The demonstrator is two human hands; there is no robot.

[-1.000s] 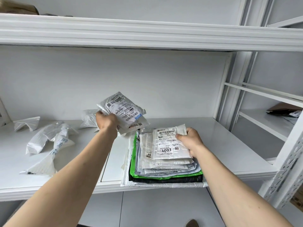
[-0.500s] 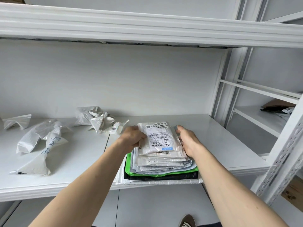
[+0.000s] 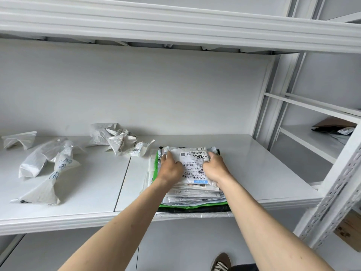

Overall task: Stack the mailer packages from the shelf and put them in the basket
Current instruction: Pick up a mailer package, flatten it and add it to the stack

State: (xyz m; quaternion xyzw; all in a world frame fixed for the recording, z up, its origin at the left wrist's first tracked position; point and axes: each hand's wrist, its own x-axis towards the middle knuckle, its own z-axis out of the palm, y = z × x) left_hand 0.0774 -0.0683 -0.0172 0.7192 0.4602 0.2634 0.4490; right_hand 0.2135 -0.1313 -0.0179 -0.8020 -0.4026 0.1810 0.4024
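A stack of flat mailer packages (image 3: 195,198) lies at the front edge of the white shelf (image 3: 263,173), with a green and a black mailer near the bottom. On top lies a white mailer (image 3: 193,165) with a label reading 3005. My left hand (image 3: 170,168) presses on its left side and my right hand (image 3: 214,167) on its right side, fingers spread flat over it. No basket is in view.
Crumpled white mailers (image 3: 121,141) lie behind and left of the stack. A long twisted mailer (image 3: 58,167) and a small one (image 3: 19,138) lie further left. The upper shelf beam (image 3: 175,26) hangs overhead. A brown package (image 3: 334,126) sits on the neighbouring rack.
My left hand carried the 3005 mailer down from the air and laid it on the stack. Both hands now press on it; the right hand slid onto its right side.
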